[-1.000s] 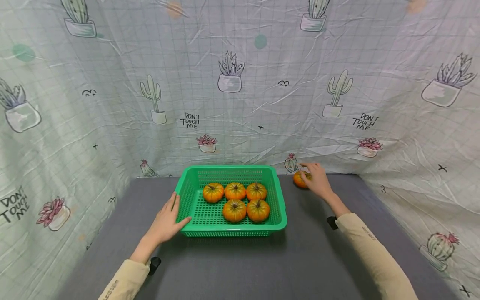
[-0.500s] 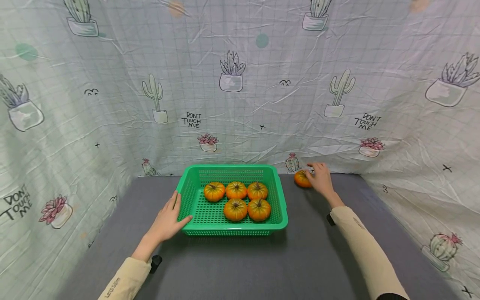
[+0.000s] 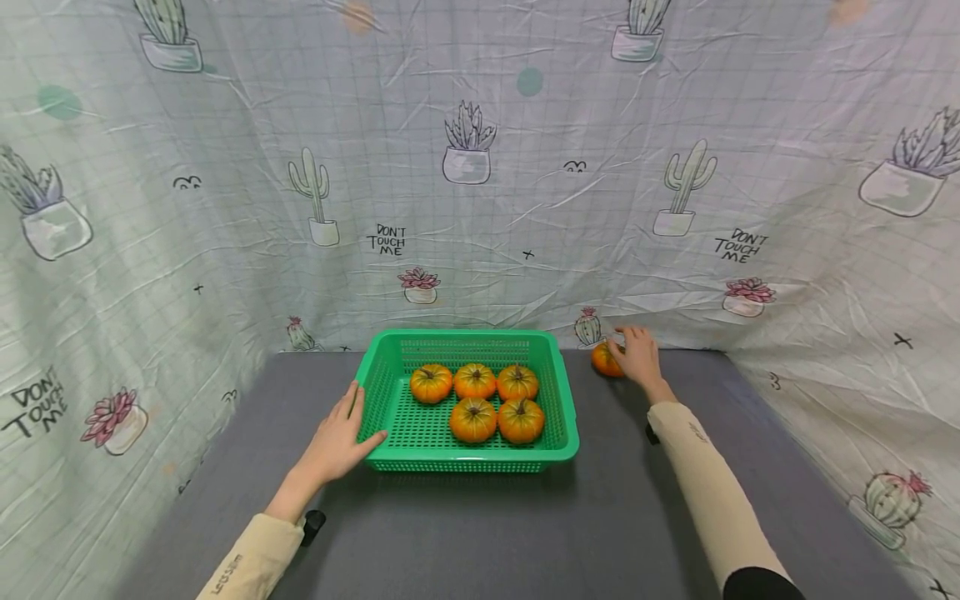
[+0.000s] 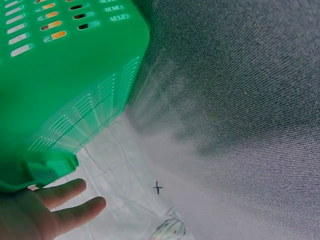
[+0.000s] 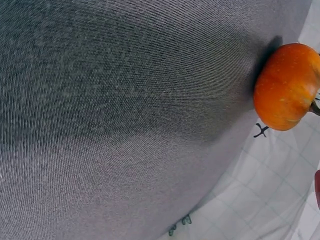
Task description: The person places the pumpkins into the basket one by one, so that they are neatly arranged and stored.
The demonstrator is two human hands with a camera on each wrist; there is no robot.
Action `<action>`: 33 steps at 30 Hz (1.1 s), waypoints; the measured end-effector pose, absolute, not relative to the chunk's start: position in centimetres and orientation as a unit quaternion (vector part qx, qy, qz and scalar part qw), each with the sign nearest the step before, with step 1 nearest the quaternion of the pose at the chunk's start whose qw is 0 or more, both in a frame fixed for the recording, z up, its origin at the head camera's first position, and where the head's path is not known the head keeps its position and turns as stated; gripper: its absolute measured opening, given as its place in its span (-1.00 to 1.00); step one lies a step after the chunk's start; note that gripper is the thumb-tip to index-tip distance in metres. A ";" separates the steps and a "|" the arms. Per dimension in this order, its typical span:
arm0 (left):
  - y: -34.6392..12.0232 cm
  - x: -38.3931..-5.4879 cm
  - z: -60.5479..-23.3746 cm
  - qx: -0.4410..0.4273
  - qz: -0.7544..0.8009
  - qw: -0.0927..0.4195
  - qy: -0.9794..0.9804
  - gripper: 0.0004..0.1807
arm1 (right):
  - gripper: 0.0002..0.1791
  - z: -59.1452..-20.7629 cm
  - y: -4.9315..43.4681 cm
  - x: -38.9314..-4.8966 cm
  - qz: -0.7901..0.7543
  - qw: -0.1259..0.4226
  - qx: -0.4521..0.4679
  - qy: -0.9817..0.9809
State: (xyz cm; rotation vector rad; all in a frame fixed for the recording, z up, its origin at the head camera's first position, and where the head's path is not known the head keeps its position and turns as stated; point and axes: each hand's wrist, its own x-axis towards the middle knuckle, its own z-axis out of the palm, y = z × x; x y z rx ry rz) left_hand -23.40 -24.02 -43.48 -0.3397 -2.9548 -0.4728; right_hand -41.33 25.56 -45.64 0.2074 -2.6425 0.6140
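A green perforated plastic basket (image 3: 480, 456) holds several small orange pumpkins, one being the front-right pumpkin (image 3: 521, 421). My left hand (image 3: 333, 446) rests on the basket's left rim with its fingers spread and fairly straight. In the left wrist view, two fingers (image 4: 77, 215) show beside the green basket wall (image 4: 55, 90). Right of the basket, a lone pumpkin (image 3: 604, 361) sits on the table near the back. My right hand (image 3: 640, 360) hovers at its right side, fingers slightly bent. In the right wrist view that pumpkin (image 5: 285, 87) stands apart from the fingertip (image 5: 317, 186) at the edge.
Grey cloth covers the table (image 3: 480, 533). A pale curtain (image 3: 480, 250) printed with cactus drawings hangs along the back and both sides, close behind the lone pumpkin. Dark wrist-camera mounts (image 3: 312, 525) sit under the sleeves.
My right forearm has swung inward to the left, while the right hand stays beside the lone pumpkin with small finger shifts. The left hand and basket stay put; the head view has shifted slightly.
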 end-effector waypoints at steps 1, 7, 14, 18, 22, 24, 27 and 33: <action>-24.0 -23.4 -43.5 -0.113 -0.156 0.065 -0.979 -0.07 | -0.55 -45.7 25.6 -41.4 0.219 0.195 0.068 -0.953; -24.0 -23.4 -43.4 -0.112 -0.155 0.066 -0.979 -0.07 | -0.43 -46.1 25.5 -41.5 0.217 0.104 0.039 -0.970; -23.9 -23.3 -43.3 -0.113 -0.159 0.065 -0.979 -0.07 | -0.31 -46.9 25.5 -41.5 0.219 0.049 0.018 -0.974; -24.0 -23.2 -43.3 -0.110 -0.158 0.063 -0.979 -0.06 | -0.29 -47.0 25.5 -41.3 0.225 0.031 0.005 -0.974; -24.0 -23.2 -43.4 -0.107 -0.157 0.060 -0.980 -0.06 | -0.26 -47.1 25.5 -41.1 0.218 0.016 -0.003 -0.976; -24.0 -23.2 -43.4 -0.107 -0.157 0.060 -0.980 -0.06 | -0.24 -47.2 25.6 -41.2 0.218 0.008 -0.006 -0.976; -24.0 -23.1 -43.4 -0.109 -0.159 0.061 -0.979 -0.07 | -0.17 -47.6 26.0 -41.7 0.221 -0.004 -0.008 -0.975; -24.0 -23.2 -43.4 -0.110 -0.160 0.063 -0.979 -0.07 | -0.03 -48.8 27.0 -42.9 0.209 -0.008 0.002 -0.978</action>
